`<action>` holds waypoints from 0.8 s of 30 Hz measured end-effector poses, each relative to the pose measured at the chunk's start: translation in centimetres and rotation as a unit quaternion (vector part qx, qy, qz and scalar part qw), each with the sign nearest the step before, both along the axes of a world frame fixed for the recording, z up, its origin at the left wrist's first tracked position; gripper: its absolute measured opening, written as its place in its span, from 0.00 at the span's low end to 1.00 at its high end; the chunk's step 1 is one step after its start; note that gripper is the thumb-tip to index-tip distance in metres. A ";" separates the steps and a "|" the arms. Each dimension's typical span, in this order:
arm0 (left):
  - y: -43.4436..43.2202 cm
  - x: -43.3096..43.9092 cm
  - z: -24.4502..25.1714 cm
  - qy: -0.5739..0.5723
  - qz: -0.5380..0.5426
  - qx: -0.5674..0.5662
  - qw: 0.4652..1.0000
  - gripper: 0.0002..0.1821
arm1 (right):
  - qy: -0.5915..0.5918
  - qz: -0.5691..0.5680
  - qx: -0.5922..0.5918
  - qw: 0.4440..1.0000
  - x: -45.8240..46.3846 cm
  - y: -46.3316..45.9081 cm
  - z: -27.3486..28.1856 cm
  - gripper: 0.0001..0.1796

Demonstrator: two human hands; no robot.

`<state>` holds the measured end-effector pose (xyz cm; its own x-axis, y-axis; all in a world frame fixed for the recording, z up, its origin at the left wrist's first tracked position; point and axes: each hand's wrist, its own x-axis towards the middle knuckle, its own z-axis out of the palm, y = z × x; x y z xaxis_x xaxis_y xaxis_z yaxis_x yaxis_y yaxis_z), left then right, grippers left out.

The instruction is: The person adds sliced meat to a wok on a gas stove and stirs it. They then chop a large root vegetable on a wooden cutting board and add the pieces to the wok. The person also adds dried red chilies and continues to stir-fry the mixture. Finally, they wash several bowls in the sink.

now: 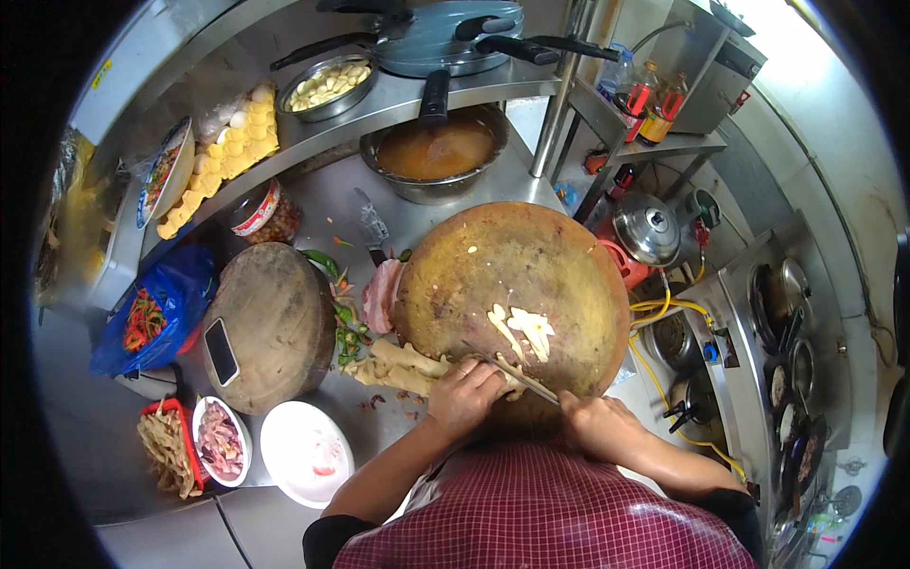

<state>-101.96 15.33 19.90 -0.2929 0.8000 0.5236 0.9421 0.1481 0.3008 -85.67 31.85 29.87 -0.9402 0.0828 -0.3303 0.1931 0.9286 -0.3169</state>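
My right hand (601,425) grips the handle of a kitchen knife (517,373), its blade slanting up to the left over a round wooden chopping block (569,263). Under my left hand (466,395), which wears a ring, a pale, knobby root like ginger (398,366) is pressed against the block's near left edge. The blade stands close to my left fingertips, at the root's right end. Just beyond the knife lie pale cut slices (532,331). A slab of raw meat (382,295) rests against the block's left side.
Left are a second wooden block (274,334) bearing a phone (221,352), green chillies (346,334), a white bowl (284,455) and a bowl of raw meat (220,437). Behind stand a basin of brown liquid (435,153) and a shelf (469,89) with pans. Right is a stove (739,334).
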 end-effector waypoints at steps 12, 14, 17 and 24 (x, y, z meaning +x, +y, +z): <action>-0.3 -0.2 -0.2 -0.018 -0.021 0.010 1.000 0.04 | -0.028 -0.019 0.014 0.999 -1.7 -0.9 0.3 0.10; -0.3 -0.2 -0.4 -0.006 -0.021 0.020 1.000 0.04 | 0.051 -0.002 0.005 0.999 -2.2 -0.8 -0.4 0.11; -0.2 -0.3 -0.5 0.002 -0.027 0.028 0.999 0.04 | 0.114 -0.025 -0.012 0.993 -2.5 -0.6 -0.6 0.06; -0.4 -0.1 -0.3 -0.009 -0.011 0.009 1.000 0.05 | 0.039 -0.006 0.014 0.999 -2.6 -1.5 -0.2 0.10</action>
